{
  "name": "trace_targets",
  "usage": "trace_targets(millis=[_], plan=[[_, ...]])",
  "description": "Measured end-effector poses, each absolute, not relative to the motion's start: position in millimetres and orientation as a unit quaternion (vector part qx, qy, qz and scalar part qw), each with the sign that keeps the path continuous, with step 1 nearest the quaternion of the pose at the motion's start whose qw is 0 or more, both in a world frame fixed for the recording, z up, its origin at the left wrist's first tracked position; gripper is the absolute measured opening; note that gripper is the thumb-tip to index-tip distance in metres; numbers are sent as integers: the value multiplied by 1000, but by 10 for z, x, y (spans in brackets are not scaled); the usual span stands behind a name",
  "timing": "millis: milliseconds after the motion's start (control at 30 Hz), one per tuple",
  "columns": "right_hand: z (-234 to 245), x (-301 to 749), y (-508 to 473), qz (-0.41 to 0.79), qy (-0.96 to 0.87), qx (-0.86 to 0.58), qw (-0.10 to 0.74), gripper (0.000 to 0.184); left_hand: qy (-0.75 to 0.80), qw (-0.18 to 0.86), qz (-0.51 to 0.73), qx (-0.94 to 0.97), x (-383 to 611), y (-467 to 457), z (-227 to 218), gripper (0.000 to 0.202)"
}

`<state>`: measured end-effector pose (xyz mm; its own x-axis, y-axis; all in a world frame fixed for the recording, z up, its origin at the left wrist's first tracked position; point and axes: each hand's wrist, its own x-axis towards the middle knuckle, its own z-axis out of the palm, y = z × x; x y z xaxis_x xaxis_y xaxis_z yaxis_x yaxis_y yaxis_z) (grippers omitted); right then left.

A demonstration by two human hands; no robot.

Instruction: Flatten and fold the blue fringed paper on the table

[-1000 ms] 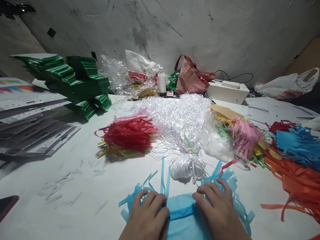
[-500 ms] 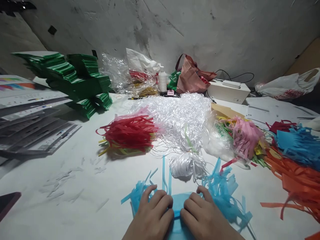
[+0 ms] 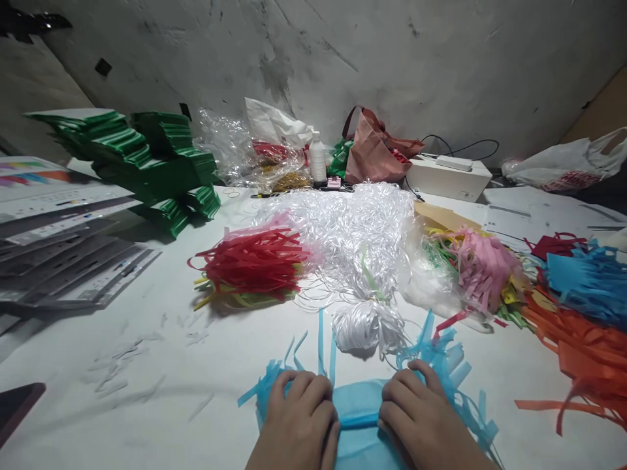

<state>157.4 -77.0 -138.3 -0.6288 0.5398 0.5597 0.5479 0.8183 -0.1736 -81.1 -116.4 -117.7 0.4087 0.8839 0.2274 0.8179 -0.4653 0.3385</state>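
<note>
A piece of light blue fringed tissue paper lies on the white table at the near edge, its cut strips fanning out left and right. My left hand presses on its left part with the fingers curled down. My right hand presses on its right part the same way. A raised fold of the blue paper runs between the two hands. A small coil of white ribbon sits just beyond the paper.
A big tangle of white ribbon fills the middle. Red fringe lies left of it, pink fringe, blue fringe and orange fringe to the right. Green paper stacks, printed sheets, bags, a white bottle and a white box stand behind.
Half a second ago my hands were drawn together over the blue paper. They have since slid apart again, leaving a fold between them.
</note>
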Motion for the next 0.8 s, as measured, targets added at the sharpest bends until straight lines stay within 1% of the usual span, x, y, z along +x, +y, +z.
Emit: trace_targets(millis=[100,200,267,333,433,533,633,733,800], plan=[[-1394,1511,-782,7,-882,-341,325,28,542,87,197,812,-763,-1156,-1203,9],[-1419,1470,-807,-7,-868,-368,332,28,557,61,193,805,-716,-1143,-1277,7],[-1437,1459,-823,-26,-864,-379,330,26,548,11,215,808,-680,-1138,-1347,14],[-1446,1452,-832,-32,-869,-372,325,25,505,-55,265,820,-641,-1129,-1419,24],[-1438,1435,-835,-34,-885,-331,325,30,432,-118,309,839,-593,-1094,-1489,29],[-1425,1402,-830,-42,-897,-303,319,27,419,-122,295,850,-566,-1045,-1488,31],[-1420,1355,-824,-57,-904,-304,295,22,431,-107,322,836,-549,-1029,-1455,30],[-1387,1326,-803,-92,-904,-297,293,25,404,-132,355,833,-513,-1084,-1438,28],[-1317,1343,-770,-95,-897,-299,311,29,369,-136,349,850,-478,-1143,-1447,32]])
